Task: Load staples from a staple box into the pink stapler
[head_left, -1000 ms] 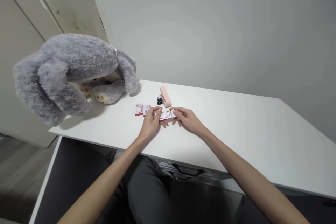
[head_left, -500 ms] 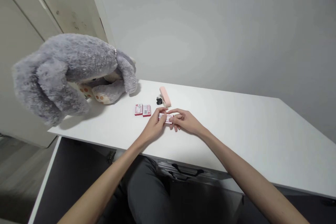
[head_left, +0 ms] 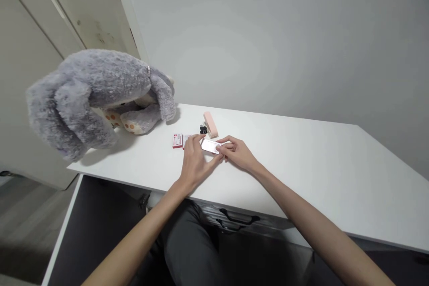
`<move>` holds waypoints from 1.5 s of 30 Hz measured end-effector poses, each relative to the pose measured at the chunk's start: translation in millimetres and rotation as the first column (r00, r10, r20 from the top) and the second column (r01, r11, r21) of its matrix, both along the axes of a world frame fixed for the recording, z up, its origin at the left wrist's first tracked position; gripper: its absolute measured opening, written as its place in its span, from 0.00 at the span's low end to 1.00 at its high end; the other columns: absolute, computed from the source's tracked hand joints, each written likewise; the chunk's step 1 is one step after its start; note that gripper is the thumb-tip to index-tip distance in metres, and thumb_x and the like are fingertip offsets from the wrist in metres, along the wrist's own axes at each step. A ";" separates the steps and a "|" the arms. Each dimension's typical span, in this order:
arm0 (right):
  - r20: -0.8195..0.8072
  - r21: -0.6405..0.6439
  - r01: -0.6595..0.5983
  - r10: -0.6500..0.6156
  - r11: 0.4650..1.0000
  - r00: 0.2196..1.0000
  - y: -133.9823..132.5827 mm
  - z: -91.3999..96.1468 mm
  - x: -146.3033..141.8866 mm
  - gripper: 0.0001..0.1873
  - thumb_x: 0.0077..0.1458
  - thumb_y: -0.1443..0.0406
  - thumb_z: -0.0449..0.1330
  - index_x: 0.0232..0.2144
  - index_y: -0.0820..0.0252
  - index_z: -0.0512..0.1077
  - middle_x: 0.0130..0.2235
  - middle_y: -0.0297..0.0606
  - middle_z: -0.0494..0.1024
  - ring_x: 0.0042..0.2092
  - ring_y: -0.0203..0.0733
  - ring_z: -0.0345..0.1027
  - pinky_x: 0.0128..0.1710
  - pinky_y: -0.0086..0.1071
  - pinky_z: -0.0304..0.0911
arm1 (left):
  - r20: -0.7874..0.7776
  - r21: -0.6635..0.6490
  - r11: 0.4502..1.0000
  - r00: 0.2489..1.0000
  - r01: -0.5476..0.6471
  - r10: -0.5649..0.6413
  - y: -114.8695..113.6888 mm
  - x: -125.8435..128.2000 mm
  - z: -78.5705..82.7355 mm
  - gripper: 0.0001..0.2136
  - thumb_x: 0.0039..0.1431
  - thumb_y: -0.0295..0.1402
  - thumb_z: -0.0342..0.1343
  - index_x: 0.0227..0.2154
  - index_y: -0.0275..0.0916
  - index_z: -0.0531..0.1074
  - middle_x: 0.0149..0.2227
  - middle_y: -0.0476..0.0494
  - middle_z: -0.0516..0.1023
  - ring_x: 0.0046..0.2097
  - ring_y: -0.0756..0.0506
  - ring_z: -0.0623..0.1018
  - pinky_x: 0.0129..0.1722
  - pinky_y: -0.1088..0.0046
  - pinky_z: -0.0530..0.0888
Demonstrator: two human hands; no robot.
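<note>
White box [head_left: 209,145] pinched by the right hand [head_left: 238,154], near the pink stapler [head_left: 210,124] on the surface [head_left: 311,165].
Right thumb and fingers close narrowly on the box's right end; the left hand [head_left: 194,161] spreads wide around its left side and near edge, and whether it grips cannot be told.

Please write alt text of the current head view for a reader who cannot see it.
A right hand pinches a small white box over a white table, the left hand curved around it. Near the left hand lie two red-and-white boxes; beyond, a pink stapler and a black object. A grey plush toy sits at the left.
</note>
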State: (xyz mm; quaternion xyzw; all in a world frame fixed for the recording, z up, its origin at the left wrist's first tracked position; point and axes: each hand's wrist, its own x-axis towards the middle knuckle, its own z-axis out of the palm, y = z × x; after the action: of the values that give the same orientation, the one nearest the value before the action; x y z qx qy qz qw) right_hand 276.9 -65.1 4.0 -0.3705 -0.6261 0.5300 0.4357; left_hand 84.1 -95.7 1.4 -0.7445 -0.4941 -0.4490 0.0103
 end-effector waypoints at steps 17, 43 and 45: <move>-0.080 0.036 0.154 -0.150 0.987 0.985 24.5 -17.2 8.8 0.25 0.62 0.41 0.64 0.45 0.54 0.72 0.39 0.40 0.86 0.31 0.39 0.77 0.26 0.31 0.65 | -0.295 -0.134 0.990 0.955 -0.050 0.008 44.6 -56.7 4.8 0.37 0.51 0.34 0.61 0.65 0.36 0.60 0.61 0.29 0.74 0.69 0.26 0.64 0.69 0.42 0.59; 0.018 0.013 0.211 -0.212 0.977 0.977 22.0 -18.4 9.9 0.06 0.58 0.60 0.58 0.35 0.55 0.72 0.29 0.31 0.77 0.28 0.37 0.71 0.27 0.31 0.63 | -0.358 -0.237 0.963 0.909 0.132 -0.213 21.4 -54.9 5.9 0.12 0.62 0.24 0.49 0.25 0.41 0.70 0.25 0.45 0.75 0.29 0.45 0.72 0.32 0.67 0.59; 0.028 0.008 0.216 -0.216 0.976 0.976 21.7 -17.6 10.3 0.05 0.57 0.61 0.57 0.33 0.54 0.71 0.28 0.31 0.75 0.27 0.37 0.70 0.27 0.32 0.64 | -0.364 -0.242 0.961 0.906 0.133 -0.216 21.6 -54.7 5.8 0.12 0.62 0.24 0.49 0.24 0.41 0.70 0.25 0.45 0.76 0.29 0.44 0.71 0.31 0.67 0.59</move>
State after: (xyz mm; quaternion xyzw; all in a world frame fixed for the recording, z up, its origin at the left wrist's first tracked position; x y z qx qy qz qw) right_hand 287.2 -43.5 -13.6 -0.4428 -0.5896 0.4727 0.4825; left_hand 29.3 -74.1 7.2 -0.8565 -0.4582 -0.2372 -0.0121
